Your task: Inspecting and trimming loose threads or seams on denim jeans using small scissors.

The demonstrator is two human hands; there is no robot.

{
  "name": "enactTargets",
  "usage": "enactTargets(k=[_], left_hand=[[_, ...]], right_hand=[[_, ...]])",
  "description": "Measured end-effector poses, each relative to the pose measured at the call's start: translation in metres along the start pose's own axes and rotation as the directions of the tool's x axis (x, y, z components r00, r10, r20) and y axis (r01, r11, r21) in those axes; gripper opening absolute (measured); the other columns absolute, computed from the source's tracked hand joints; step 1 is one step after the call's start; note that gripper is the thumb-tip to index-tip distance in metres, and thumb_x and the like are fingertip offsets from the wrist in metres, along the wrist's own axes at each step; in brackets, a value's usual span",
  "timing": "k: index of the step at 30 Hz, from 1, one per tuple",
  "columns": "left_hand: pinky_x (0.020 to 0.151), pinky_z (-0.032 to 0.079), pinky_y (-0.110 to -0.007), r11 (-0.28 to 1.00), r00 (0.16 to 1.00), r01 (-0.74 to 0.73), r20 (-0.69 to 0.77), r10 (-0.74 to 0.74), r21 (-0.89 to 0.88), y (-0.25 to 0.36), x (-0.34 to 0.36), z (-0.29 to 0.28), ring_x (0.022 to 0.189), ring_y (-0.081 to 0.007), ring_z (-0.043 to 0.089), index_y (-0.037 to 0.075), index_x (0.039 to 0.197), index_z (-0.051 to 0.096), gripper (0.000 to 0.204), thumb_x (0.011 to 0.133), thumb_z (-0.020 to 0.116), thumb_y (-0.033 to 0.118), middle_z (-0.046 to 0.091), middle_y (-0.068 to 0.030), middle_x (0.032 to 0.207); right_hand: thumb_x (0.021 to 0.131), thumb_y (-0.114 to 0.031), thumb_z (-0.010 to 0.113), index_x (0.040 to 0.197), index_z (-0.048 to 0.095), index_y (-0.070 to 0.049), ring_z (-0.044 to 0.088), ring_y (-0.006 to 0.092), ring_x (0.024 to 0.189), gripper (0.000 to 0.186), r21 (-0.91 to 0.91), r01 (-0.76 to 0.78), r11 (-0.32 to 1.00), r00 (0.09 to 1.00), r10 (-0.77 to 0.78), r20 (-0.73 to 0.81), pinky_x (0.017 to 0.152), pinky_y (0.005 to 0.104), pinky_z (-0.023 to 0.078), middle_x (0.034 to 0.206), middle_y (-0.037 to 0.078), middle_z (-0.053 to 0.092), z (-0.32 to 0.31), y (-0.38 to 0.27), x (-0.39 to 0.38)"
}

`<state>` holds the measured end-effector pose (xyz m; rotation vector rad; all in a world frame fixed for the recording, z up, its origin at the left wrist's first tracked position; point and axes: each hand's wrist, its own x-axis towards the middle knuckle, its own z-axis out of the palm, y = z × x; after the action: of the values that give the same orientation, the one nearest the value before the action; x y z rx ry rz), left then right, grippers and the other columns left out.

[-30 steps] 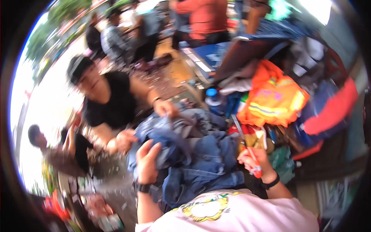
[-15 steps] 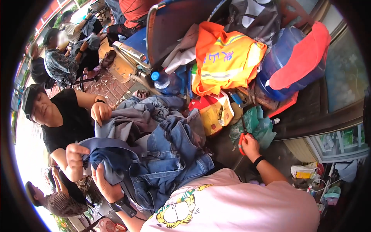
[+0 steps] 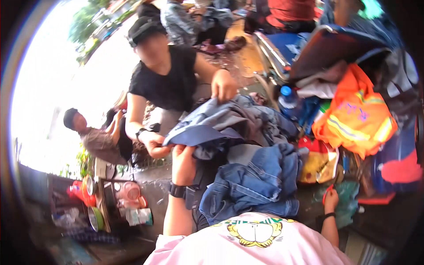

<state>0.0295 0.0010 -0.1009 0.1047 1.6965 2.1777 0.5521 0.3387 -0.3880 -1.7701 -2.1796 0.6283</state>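
Raised in the middle, my left hand (image 3: 182, 160) is closed on the edge of a blue-grey denim cloth (image 3: 197, 131). A co-worker in a black top holds that cloth too, one hand (image 3: 157, 145) beside mine, the other (image 3: 223, 84) higher up. Crumpled blue jeans (image 3: 247, 185) lie on my lap, right of my left forearm. Off to the right, my right hand (image 3: 331, 198) grips red-handled scissors (image 3: 327, 191) beside a green plastic bag (image 3: 346, 196); their blades are hard to make out.
An orange reflective vest (image 3: 353, 115), a blue-capped bottle (image 3: 289, 101), a folded chair (image 3: 320, 51) and a large blue jug (image 3: 388, 150) crowd the right. Red and green basins (image 3: 95, 216) sit lower left. Several people sit behind the co-worker.
The view has swung. My left hand and the co-worker's hands have lifted the cloth edge away from the jeans. My right hand with the scissors sits lower, farther out to the right.
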Motion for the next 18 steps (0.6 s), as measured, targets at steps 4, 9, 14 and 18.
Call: enactTargets(k=[4, 9, 14, 18], left_hand=[[0.094, 0.046, -0.033, 0.992, 0.998, -0.057, 0.005, 0.058, -0.116, -0.006, -0.004, -0.025, 0.108, -0.0182, 0.060, 0.002, 0.117, 0.061, 0.026, 0.094, 0.057, 0.013, 0.066, -0.0073, 0.114], [0.100, 0.044, -0.035, 0.886, 0.977, 0.098, 0.212, 0.000, -0.454, 0.021, -0.010, -0.007, 0.115, -0.0224, 0.059, 0.001, 0.124, 0.058, 0.034, 0.094, 0.060, 0.016, 0.064, -0.0094, 0.122], [0.094, 0.050, -0.041, 0.949, 0.998, 0.056, 0.017, -0.053, -0.310, 0.019, -0.002, -0.001, 0.104, -0.0260, 0.067, 0.004, 0.119, 0.061, 0.030, 0.093, 0.064, 0.018, 0.070, -0.0087, 0.108], [0.096, 0.050, -0.040, 0.947, 0.990, 0.078, 0.134, -0.037, -0.311, 0.003, -0.001, 0.002, 0.102, -0.0218, 0.065, 0.001, 0.117, 0.063, 0.025, 0.092, 0.060, 0.007, 0.069, -0.0081, 0.107]], right_hand=[[0.093, -0.032, 0.057, 0.086, 0.063, -0.004, 0.062, 0.0453, 0.084, 0.030, -0.136, -0.072, 0.988, 0.997, 0.072, -0.001, 0.070, 0.0511, 0.048, 0.086, 0.023, 0.066, 0.001, -0.024, 0.028], [0.090, -0.030, 0.060, 0.087, 0.064, -0.003, 0.063, 0.0456, 0.086, 0.027, -0.224, -0.088, 0.971, 0.993, 0.102, 0.052, 0.073, 0.0515, 0.048, 0.089, 0.024, 0.067, 0.004, -0.019, 0.069], [0.089, -0.025, 0.062, 0.093, 0.065, -0.003, 0.065, 0.0437, 0.092, 0.023, -0.276, -0.104, 0.955, 0.977, 0.151, 0.151, 0.078, 0.0504, 0.050, 0.095, 0.024, 0.068, 0.015, -0.006, 0.106], [0.091, -0.024, 0.061, 0.105, 0.066, -0.004, 0.065, 0.0435, 0.101, 0.025, -0.267, -0.194, 0.944, 0.943, 0.254, 0.215, 0.082, 0.0502, 0.051, 0.105, 0.024, 0.069, 0.013, 0.018, 0.134]])
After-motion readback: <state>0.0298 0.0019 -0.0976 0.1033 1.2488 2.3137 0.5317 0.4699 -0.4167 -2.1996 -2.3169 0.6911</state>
